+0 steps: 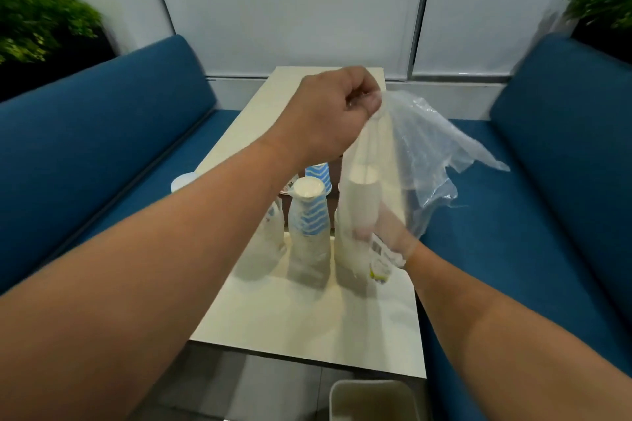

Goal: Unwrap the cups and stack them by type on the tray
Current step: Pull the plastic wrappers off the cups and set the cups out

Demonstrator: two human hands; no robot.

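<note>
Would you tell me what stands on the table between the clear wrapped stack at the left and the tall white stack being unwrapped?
In the head view, a wrapped stack of blue-patterned cups stands between the clear wrapped stack and the tall white stack.

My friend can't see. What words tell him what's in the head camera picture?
A left hand pulls a clear plastic wrapper up off a stack of white cups, steadied by the right hand, on a pale table.

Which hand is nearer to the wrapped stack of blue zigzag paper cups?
Right. The right hand grips the plain white cup stack just beside the blue zigzag stack; the left hand pinches the clear plastic wrap higher up.
</note>
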